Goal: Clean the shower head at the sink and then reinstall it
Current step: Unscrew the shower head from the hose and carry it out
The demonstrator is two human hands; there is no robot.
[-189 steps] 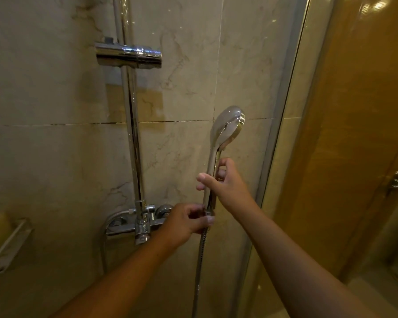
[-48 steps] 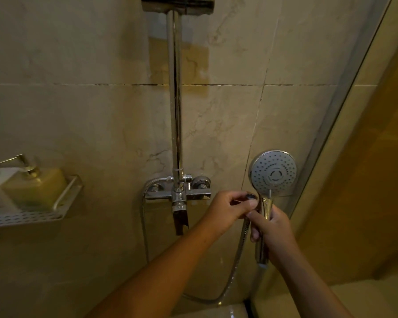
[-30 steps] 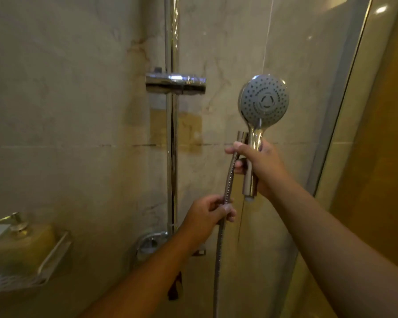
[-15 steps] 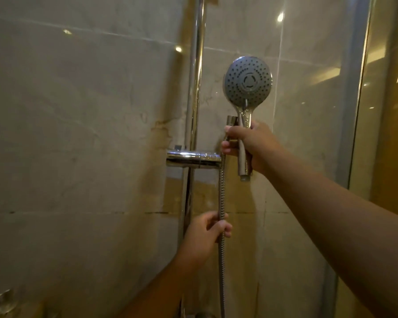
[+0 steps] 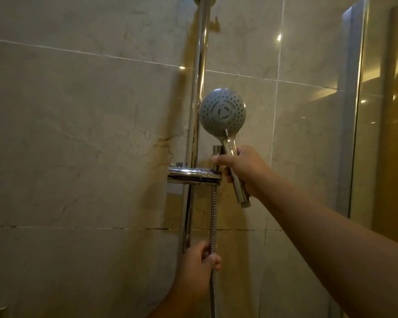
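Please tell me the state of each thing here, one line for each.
Shower head: off the hose, upright, held by right hand.
Hose: free end up at the holder, gripped by left hand.
Holder: on the rail, no head in it.

Wall: beige marble tiles on both sides of the chrome rail.
Stain: brownish, just left of the rail.
Glass panel: well right of the rail.
Light: dim, warm.

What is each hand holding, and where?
Right hand grips the shower head by its handle; left hand grips the hose below the slider bracket.
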